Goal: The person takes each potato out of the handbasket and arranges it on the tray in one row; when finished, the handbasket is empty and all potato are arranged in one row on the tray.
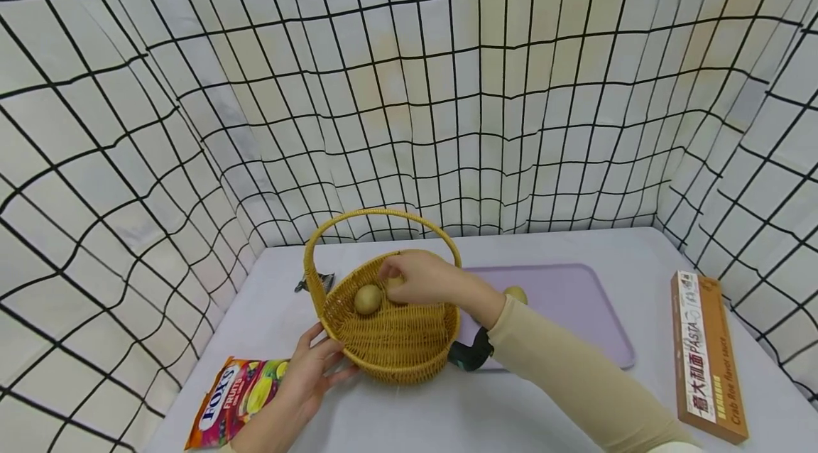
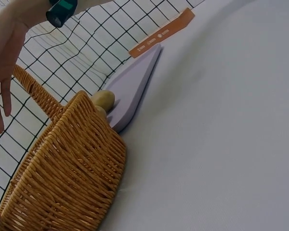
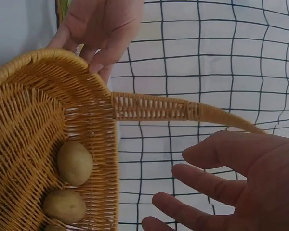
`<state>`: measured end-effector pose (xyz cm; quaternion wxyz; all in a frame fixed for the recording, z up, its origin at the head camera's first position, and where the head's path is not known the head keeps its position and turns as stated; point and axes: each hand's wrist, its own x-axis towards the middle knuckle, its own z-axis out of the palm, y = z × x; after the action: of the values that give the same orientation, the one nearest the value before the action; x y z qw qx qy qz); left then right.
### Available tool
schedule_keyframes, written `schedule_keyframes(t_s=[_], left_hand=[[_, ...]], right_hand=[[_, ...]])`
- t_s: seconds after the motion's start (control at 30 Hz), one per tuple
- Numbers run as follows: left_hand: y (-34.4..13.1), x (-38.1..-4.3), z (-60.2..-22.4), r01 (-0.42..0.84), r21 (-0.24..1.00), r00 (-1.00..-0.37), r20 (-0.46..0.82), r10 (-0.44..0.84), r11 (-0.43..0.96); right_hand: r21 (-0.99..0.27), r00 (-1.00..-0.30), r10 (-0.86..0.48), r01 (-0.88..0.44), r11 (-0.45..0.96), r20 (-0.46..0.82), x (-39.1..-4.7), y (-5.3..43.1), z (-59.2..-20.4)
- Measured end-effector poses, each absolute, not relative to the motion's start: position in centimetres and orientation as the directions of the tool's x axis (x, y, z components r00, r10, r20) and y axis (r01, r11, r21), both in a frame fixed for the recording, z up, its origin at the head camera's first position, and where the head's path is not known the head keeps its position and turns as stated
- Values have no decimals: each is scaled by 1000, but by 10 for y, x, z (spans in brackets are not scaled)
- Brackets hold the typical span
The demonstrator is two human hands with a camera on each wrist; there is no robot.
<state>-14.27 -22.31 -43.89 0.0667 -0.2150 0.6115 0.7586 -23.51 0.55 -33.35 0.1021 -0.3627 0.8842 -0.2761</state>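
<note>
A woven yellow-brown basket (image 1: 399, 353) with a tall arched handle stands on the table. Round brown potatoes (image 1: 367, 299) lie inside; the right wrist view shows a potato (image 3: 75, 162), one beside it and part of a third. My left hand (image 1: 309, 371) touches the basket's left side, its fingers fairly straight along the rim and outer wall. Over the basket is my right hand (image 1: 422, 279); in the right wrist view its fingers (image 3: 202, 180) are spread with nothing between them. More potatoes (image 2: 103, 100) sit on a pale purple tray (image 1: 575, 318), partly hidden by the basket.
A colourful Fox's fruits bag (image 1: 239, 396) lies at the front left. An orange pasta box (image 1: 709, 357) is at the right edge. Behind the basket handle lies a small dark packet (image 1: 326, 281). Black netting (image 1: 447, 119) over white sheets surrounds the table.
</note>
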Motion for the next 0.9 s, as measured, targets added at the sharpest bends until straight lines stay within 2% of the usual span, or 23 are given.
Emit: schedule_keyframes(t_s=[0.3,0.57,0.63,0.77,0.9], left_hand=[[-222,-144,-440,-372,893,-896,-417,-153,-254],[-227,-144,-442,-371,896,-898,-413,-152,-242],[-228,-144,-443,-375,896,-896,-416,-156,-237],[-228,-145,-444,-387,891,-890,-428,-154,-238],[-226,-147,-444,-385,892,-893,-425,-148,-238]], right_hand=[[-571,-721,-692,-554,606,-36,-254,-15,-359],[-506,-611,-791,-680,530,-8,-268,-38,-384],[-498,-614,-789,-678,541,-21,-270,-43,-390],[-488,-671,-736,-615,619,-89,-273,-49,-398],[-507,-698,-704,-563,653,-132,-277,-51,-403]])
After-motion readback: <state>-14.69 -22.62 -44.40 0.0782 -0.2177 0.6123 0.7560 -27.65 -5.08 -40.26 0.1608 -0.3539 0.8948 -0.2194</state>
